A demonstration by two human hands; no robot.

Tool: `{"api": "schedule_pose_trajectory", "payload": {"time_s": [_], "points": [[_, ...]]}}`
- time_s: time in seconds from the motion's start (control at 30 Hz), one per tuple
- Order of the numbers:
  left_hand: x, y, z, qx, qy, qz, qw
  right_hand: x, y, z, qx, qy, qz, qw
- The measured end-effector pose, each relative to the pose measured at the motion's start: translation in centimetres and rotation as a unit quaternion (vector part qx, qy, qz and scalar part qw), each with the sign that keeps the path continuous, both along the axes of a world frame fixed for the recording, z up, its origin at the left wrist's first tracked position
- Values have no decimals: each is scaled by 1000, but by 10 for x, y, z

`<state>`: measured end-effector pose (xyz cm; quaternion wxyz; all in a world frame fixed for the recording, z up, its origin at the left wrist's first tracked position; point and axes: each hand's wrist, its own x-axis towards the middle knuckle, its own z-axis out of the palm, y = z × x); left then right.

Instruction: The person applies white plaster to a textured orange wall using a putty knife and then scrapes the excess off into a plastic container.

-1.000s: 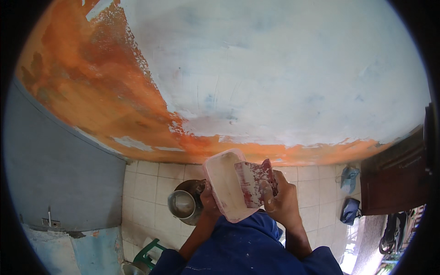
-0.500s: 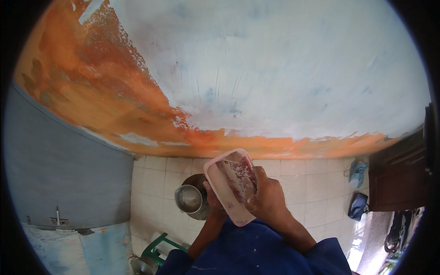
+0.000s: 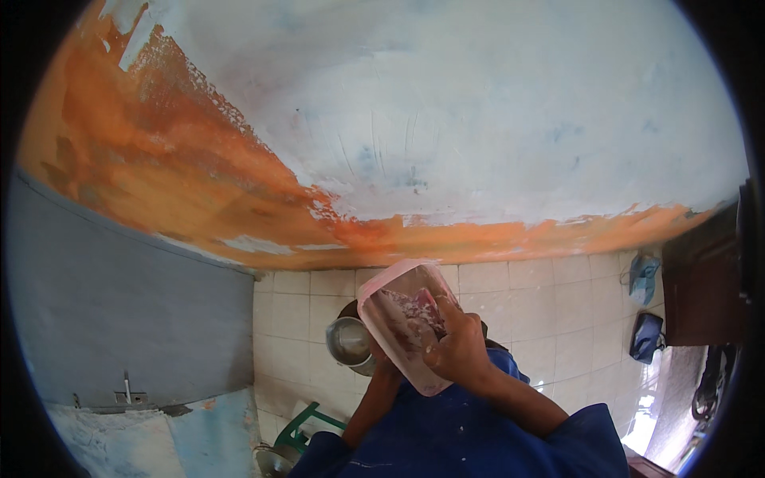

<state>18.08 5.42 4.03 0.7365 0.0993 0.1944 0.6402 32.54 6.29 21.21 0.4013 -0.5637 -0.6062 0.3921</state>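
A rectangular, translucent pinkish plastic tub (image 3: 398,275) is tilted in front of my body, its inside smeared with whitish paste. My left hand (image 3: 386,362) is closed around its left side, with most of the fingers hidden behind the wall. Over the right side reaches my right hand (image 3: 460,346), its fingers bent inside the tub. They grip a reddish flat piece (image 3: 428,307) coated with white paste; its exact kind is unclear. Just left of the tub, below my hands, is a grey metal pot (image 3: 347,341) with greyish liquid.
Ahead rises a wall (image 3: 494,119), white above orange patches. A grey wall (image 3: 143,303) stands left. A green plastic stool (image 3: 296,434) is at lower left. On the tiled floor (image 3: 558,307), a light-blue bag (image 3: 644,279) and dark-blue bag (image 3: 646,337) lie near a brown door (image 3: 701,287).
My right hand has moved deeper into the tub, and the reddish piece has shifted away from the right wall toward the middle. The whole view has swung slightly left.
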Motion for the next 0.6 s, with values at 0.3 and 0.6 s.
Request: {"api": "schedule_pose_trajectory", "payload": {"time_s": [0.3,0.6], "points": [[-10,-4,0,-13,51,-50,997,13,1,-11,-28,102,54,993],[-24,4,9,83,18,-93,992,26,10,4,-142,306,82,938]]}}
